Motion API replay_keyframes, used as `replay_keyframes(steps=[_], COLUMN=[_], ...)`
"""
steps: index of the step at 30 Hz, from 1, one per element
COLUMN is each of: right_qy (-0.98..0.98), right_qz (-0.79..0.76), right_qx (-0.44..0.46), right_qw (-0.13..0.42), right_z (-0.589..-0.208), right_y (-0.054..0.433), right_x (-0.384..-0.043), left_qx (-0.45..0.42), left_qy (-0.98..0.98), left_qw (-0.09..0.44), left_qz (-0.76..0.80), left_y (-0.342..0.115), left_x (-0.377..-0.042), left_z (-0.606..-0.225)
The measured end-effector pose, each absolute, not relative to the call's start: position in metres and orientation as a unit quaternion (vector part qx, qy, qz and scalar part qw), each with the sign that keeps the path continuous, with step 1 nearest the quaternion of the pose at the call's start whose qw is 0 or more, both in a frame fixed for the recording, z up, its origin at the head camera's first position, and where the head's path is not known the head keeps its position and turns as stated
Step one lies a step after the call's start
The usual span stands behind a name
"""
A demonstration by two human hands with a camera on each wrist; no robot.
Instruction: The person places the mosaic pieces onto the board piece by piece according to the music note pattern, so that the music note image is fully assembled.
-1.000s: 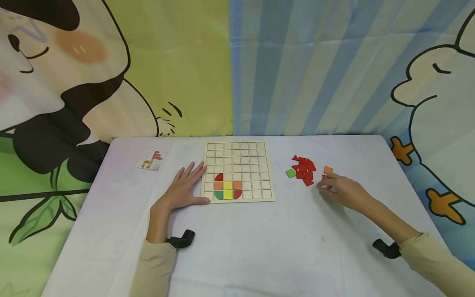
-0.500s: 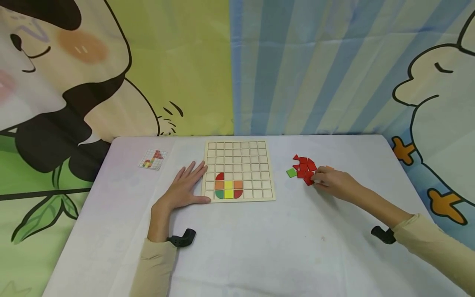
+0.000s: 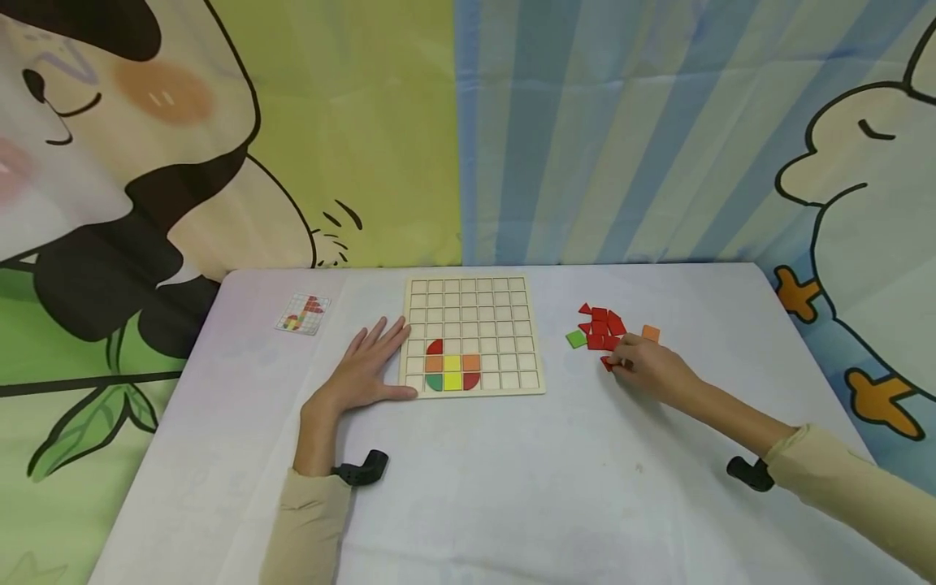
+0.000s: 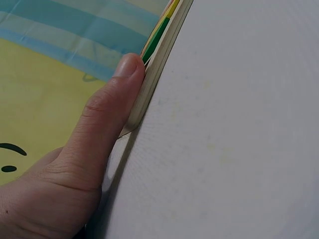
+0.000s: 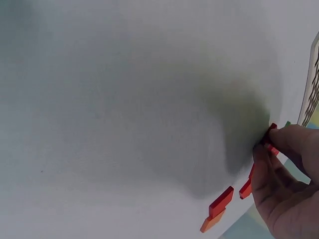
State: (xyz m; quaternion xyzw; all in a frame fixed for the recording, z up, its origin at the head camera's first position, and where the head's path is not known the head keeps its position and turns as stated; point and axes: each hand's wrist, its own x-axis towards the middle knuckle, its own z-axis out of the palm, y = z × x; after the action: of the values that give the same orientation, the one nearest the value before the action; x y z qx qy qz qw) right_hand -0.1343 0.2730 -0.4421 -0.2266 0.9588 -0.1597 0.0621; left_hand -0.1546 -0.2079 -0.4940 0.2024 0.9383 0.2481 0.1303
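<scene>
My left hand (image 3: 371, 366) lies with fingers spread along the left edge of a wooden grid board (image 3: 504, 325), its thumb on the near edge. The thumb (image 4: 107, 102) shows against the board's side in the left wrist view. Red, orange, yellow and green tiles fill several squares at the board's lower left, including a yellow tile (image 3: 452, 380). My right hand (image 3: 654, 370) is at the near side of a cluster of red tiles (image 3: 600, 327). Its thumb and forefinger pinch a red tile (image 5: 272, 128), partly hidden by the fingertips.
A green tile (image 3: 577, 340) lies left of the red cluster, and an orange tile (image 3: 651, 333) to its right. A small pattern card (image 3: 303, 314) is at the table's back left. A printed cloth (image 3: 585, 130) hangs behind the white table (image 3: 512, 487).
My right hand has moved left from beside the orange tile to the near red tile, uncovering the orange one. My left hand has stayed on the board.
</scene>
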Motion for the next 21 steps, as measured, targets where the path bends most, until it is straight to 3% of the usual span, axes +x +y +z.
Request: replay_keyframes(steps=[13, 21], right_qy=[0.950, 0.931], right_qz=[-0.116, -0.172], right_qx=[-0.288, -0.323], right_qw=[-0.010, -0.003], right_z=[-0.449, -0.428], right_y=[0.265, 0.199], right_x=[-0.122, -0.141], left_qx=[0.201, 0.201], left_qy=[0.937, 0.940], left_qw=[0.132, 0.126], left_qz=[0.252, 0.246], left_y=[-0.207, -0.209], left_x=[-0.153, -0.154], left_z=[-0.495, -0.498])
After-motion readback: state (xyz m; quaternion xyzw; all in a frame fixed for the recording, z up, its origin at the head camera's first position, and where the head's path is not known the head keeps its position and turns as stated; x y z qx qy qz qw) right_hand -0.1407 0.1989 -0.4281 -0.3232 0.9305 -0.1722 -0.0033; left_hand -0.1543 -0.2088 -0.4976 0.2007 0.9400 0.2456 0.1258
